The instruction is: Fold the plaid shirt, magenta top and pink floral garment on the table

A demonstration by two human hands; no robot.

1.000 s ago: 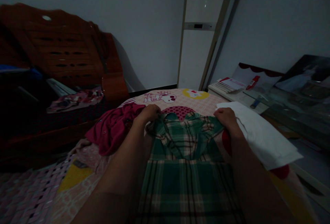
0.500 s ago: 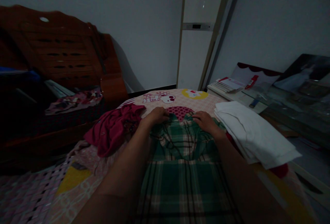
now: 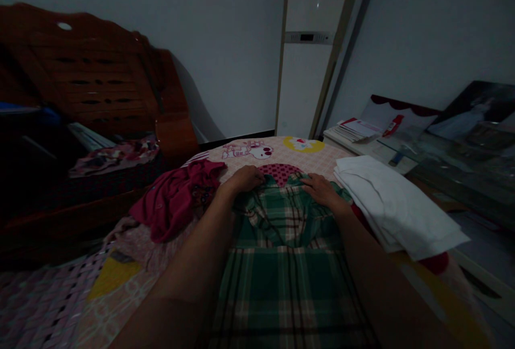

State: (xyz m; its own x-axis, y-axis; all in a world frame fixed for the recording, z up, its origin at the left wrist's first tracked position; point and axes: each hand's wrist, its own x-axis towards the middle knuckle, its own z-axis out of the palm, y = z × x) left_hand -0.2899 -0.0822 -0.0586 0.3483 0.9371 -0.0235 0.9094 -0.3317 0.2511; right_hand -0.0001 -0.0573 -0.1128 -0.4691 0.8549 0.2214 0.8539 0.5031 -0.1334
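Note:
A green plaid dress (image 3: 281, 279) with a seam across its waist lies spread out in front of me, its neckline away from me. My left hand (image 3: 248, 178) is closed on the left shoulder edge of the dress, fingertips curled into the cloth. On the opposite shoulder rests my right hand (image 3: 319, 189), its fingers stretched over the fabric and slightly apart. Between the hands, the open neckline shows a pink checked patch of the printed bedcover (image 3: 308, 158) underneath.
A crumpled magenta garment (image 3: 173, 199) lies to the left, and folded white cloth (image 3: 394, 204) to the right. Beyond are a wooden bench (image 3: 100, 81), a tall white cabinet-like unit (image 3: 301, 86) and a glass-topped stand (image 3: 454, 166) bearing papers and a picture.
My right hand has shifted slightly right along the shoulder of the dress, its fingers looser. My left hand stays nearly in place. The view has tilted a little.

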